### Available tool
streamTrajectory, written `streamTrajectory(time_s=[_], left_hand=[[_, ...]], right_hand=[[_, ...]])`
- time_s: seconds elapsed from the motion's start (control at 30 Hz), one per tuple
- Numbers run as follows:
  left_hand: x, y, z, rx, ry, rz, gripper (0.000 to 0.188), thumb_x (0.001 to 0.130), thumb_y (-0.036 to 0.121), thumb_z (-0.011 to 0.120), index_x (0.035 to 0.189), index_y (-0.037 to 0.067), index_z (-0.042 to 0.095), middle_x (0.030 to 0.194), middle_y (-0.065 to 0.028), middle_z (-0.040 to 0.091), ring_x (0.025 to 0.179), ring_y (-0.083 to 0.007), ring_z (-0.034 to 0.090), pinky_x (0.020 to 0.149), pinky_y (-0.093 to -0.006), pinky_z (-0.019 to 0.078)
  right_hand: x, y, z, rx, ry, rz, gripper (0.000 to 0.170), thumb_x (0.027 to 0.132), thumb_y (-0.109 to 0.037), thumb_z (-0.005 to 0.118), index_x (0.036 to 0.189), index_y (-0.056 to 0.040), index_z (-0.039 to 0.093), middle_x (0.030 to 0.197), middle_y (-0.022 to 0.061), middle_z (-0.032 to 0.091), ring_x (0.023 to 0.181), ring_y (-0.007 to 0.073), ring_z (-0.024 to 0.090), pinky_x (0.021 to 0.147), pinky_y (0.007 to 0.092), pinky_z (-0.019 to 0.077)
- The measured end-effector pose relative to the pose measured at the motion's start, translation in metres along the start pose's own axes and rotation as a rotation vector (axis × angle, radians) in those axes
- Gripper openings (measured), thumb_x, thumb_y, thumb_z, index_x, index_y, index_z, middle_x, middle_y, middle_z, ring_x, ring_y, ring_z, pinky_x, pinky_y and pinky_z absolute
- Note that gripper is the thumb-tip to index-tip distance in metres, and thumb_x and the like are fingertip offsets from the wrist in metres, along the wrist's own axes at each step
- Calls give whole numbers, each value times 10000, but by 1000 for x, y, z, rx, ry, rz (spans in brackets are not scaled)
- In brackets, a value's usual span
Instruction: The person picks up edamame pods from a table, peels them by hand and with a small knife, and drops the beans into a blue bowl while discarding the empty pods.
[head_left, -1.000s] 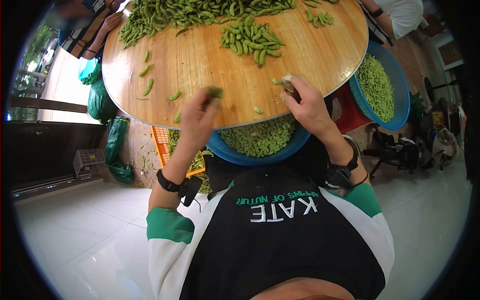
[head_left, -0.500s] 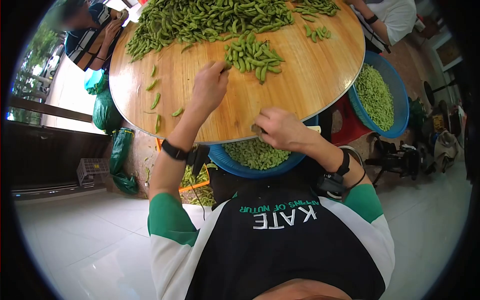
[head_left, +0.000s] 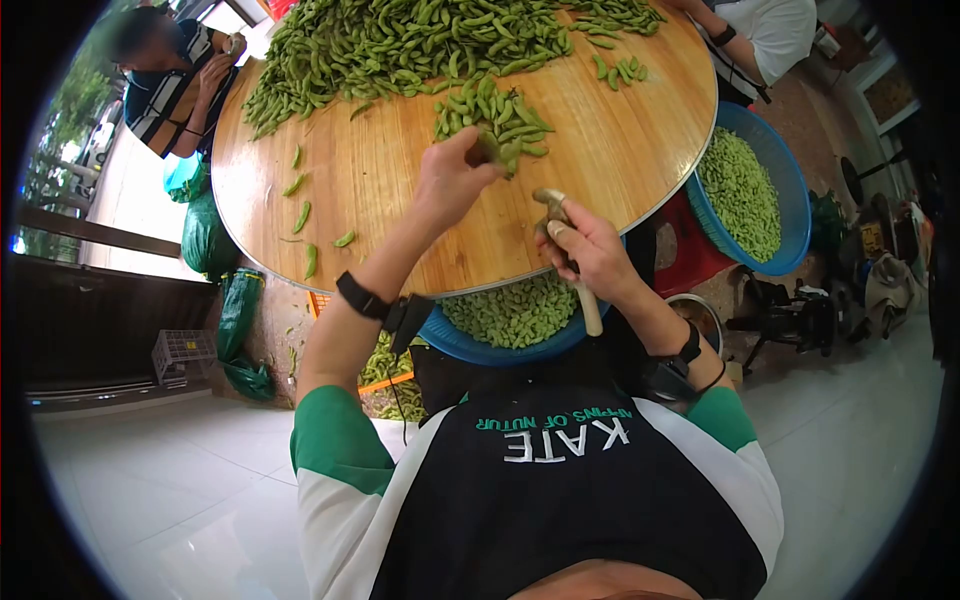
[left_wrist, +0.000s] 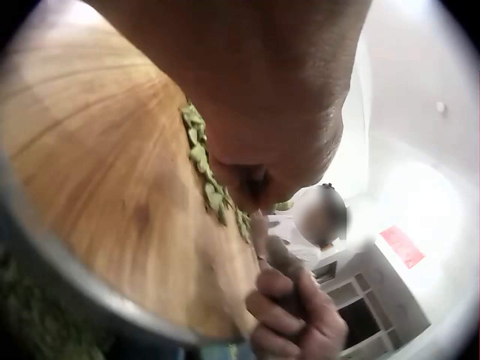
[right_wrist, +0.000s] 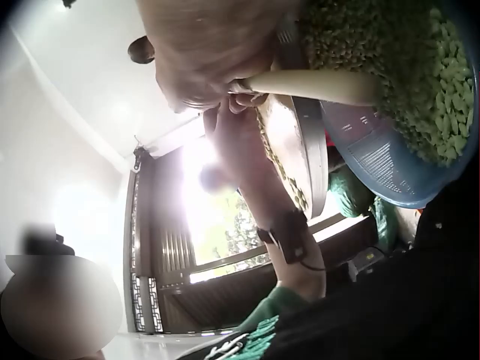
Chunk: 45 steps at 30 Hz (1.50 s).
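Observation:
At the near edge of a small pile of green pods, my left hand pinches a blurred pod between thumb and fingers. My right hand is curled round a tool with a pale handle, which sticks out below the palm; coverings show on its thumb and a fingertip. In the right wrist view the handle points toward a blue basket. The left wrist view has my right hand beyond my left hand, whose fingertips are mostly hidden.
A large pod heap covers the far side of the round table. Shelled beans fill a blue basket under the near edge, and another blue basket stands right. People sit at both far sides.
Since half a second ago, my left hand has moved slightly right and nearer, with a pod now visible in it. My right hand has shifted right and turned, showing the pale handle below it.

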<state>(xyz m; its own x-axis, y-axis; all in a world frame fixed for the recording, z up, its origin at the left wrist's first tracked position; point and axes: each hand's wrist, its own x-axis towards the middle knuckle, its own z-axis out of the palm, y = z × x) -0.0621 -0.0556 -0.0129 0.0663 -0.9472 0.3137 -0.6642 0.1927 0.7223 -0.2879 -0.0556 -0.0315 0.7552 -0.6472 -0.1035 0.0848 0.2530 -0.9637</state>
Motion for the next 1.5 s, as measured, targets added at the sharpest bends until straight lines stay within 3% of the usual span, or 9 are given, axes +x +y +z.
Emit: streamTrajectory(time_s=[0.07,0.2,0.63,1.0,1.13,1.2,1.3,1.43,1.5], left_hand=[[-19,22,-1,-561,-105,-284,121,795,60,672,901,25,624,743,-46,656,648,-135,599,548,-257,439],[-48,33,7,-778,-126,-367,108,802,47,675,908,41,652,734,-12,651,624,-60,573,514,-191,373],[-75,29,18,-823,53,-323,100,780,4,690,854,31,629,731,-4,639,601,-60,548,518,-198,397],[-76,14,9,-1748,-421,-637,104,823,-23,640,884,53,604,765,-54,630,610,-129,584,511,-234,458],[-75,25,14,-1229,-158,-504,95,822,8,654,893,40,600,750,-72,628,598,-146,587,504,-274,466],[-78,34,9,-169,39,101,127,814,41,671,909,9,593,727,-96,611,562,-152,571,514,-293,463],[-78,35,6,175,163,378,171,795,67,694,909,-23,603,703,-122,593,529,-166,553,508,-303,452],[-80,36,0,-132,19,90,129,814,70,686,887,-19,629,688,-98,615,533,-141,561,474,-283,434],[-79,34,0,-815,-128,-345,120,839,87,675,893,-17,649,698,-69,636,551,-111,574,445,-249,422]], right_hand=[[3,-1,0,109,2,-2,416,971,-133,417,1364,-12,353,863,50,549,586,63,453,451,174,366],[1,-3,8,385,-79,20,414,965,-146,452,1351,-17,380,863,52,551,579,76,443,441,180,363],[-6,4,26,395,-54,23,398,963,-122,456,1348,-29,415,829,41,555,536,75,416,434,181,352],[-8,6,17,695,-233,107,321,940,-106,508,1255,-45,520,784,39,557,519,70,417,400,176,343],[-8,7,17,749,-97,176,301,940,-107,512,1236,-58,535,780,50,555,523,78,417,395,178,346],[-8,8,18,771,-98,198,281,942,-106,508,1218,-66,546,782,61,552,524,80,411,393,174,343],[-9,3,22,825,-129,214,269,944,-107,505,1206,-67,552,788,72,550,525,82,409,394,168,342],[-9,10,21,822,-123,199,265,945,-106,502,1201,-62,553,794,78,551,524,78,407,393,166,339],[-9,10,20,776,-125,176,289,942,-101,505,1224,-58,544,806,76,557,521,75,403,396,169,343]])
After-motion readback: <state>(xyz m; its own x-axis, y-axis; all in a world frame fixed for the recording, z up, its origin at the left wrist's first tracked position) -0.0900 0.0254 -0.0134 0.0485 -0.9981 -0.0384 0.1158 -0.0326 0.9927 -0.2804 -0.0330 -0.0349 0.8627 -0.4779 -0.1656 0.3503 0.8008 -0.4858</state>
